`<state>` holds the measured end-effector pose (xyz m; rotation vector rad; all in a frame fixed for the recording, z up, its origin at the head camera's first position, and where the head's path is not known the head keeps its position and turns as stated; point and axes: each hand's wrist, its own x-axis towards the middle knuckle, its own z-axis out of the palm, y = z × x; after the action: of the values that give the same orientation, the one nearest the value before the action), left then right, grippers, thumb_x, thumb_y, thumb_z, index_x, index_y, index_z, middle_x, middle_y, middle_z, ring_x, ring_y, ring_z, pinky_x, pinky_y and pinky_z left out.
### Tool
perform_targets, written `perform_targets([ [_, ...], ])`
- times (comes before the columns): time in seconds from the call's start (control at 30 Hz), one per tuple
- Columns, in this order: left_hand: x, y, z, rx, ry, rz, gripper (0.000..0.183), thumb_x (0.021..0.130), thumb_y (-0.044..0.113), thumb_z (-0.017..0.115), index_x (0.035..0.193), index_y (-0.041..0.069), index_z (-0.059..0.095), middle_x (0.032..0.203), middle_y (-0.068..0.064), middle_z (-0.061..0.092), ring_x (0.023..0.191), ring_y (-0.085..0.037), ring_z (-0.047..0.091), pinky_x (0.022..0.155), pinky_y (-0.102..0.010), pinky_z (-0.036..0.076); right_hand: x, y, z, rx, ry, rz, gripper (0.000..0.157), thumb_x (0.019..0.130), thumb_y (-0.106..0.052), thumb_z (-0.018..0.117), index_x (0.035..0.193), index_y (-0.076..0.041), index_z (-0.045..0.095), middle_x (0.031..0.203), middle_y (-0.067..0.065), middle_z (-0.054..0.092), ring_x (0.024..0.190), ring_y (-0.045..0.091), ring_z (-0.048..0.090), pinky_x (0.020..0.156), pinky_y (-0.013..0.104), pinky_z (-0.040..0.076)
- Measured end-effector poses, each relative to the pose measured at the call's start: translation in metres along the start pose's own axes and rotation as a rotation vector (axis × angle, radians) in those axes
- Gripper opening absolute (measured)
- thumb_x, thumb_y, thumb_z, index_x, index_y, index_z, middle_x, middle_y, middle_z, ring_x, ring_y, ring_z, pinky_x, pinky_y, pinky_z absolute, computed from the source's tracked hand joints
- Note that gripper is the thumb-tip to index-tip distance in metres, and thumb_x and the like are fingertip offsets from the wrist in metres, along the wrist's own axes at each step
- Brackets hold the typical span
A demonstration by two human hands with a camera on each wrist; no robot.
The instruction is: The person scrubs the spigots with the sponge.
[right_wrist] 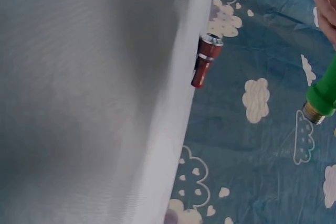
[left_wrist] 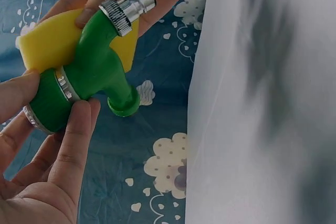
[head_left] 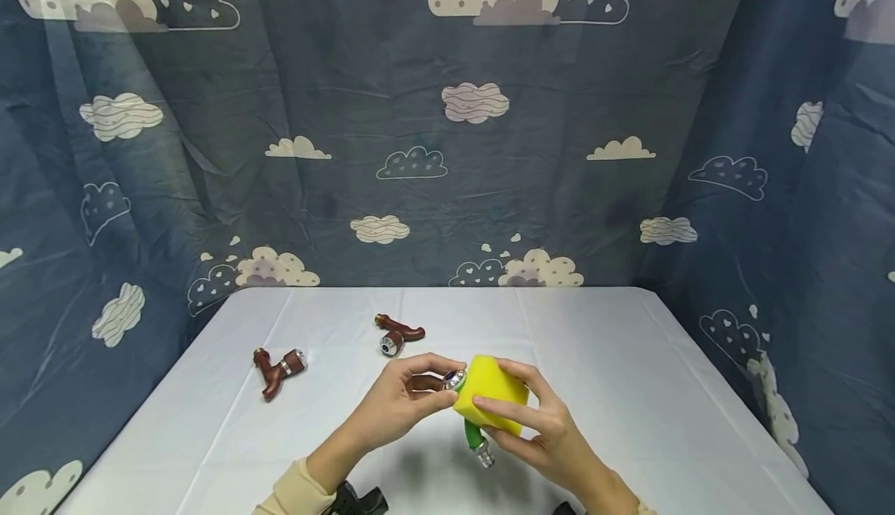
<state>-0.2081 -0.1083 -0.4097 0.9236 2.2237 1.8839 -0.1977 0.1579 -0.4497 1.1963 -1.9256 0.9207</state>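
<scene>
A green tap (left_wrist: 89,72) with silver rings and a ribbed silver spout fitting (left_wrist: 128,10) is held up over the table. My left hand (head_left: 398,398) grips its thick round end, thumb and fingers around the silver-banded part. In my right hand (head_left: 552,429) is a yellow sponge (head_left: 492,391), thumb and fingers spread along its sides. The sponge lies against the tap's body and covers much of it in the head view. Below the sponge, the green spout (head_left: 474,433) points down. A threaded brass end (right_wrist: 314,114) shows in the right wrist view.
Two dark red-brown taps lie on the white table (head_left: 608,391): one tap (head_left: 276,371) to the left, another tap (head_left: 398,332) farther back near the middle. A blue curtain (head_left: 377,95) with cloud prints hangs behind the table and along both sides.
</scene>
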Motion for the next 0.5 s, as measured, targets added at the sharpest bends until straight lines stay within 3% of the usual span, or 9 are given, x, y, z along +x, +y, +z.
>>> perform_targets([
  [0.2, -0.001, 0.002, -0.001, 0.013, 0.019, 0.063, 0.036, 0.100, 0.013, 0.078, 0.134, 0.004, 0.072, 0.137, -0.018, 0.072, 0.104, -0.009, 0.077, 0.093, -0.029, 0.067, -0.001, 0.005, 0.001, -0.040, 0.045, 0.031, 0.033, 0.109, -0.040, 0.063, 0.132, -0.021, 0.078, 0.146, 0.021, 0.057, 0.131, 0.023, 0.057, 0.119, 0.013, 0.042],
  [0.4, -0.002, 0.008, -0.004, -0.017, 0.018, 0.092, 0.036, 0.098, 0.010, 0.079, 0.133, 0.003, 0.072, 0.136, -0.023, 0.071, 0.101, -0.007, 0.076, 0.092, -0.028, 0.067, -0.007, 0.015, -0.001, -0.078, 0.074, 0.122, 0.036, 0.108, -0.044, 0.062, 0.130, -0.020, 0.078, 0.145, 0.022, 0.057, 0.132, 0.023, 0.056, 0.114, 0.010, 0.042],
  [0.5, -0.003, 0.009, -0.004, -0.019, 0.011, 0.104, 0.036, 0.098, 0.009, 0.078, 0.132, 0.002, 0.072, 0.135, -0.023, 0.072, 0.100, -0.006, 0.076, 0.092, -0.028, 0.067, -0.008, 0.017, -0.003, -0.091, 0.075, 0.163, 0.030, 0.104, -0.035, 0.073, 0.131, -0.021, 0.078, 0.146, 0.020, 0.057, 0.132, 0.022, 0.056, 0.114, 0.009, 0.041],
])
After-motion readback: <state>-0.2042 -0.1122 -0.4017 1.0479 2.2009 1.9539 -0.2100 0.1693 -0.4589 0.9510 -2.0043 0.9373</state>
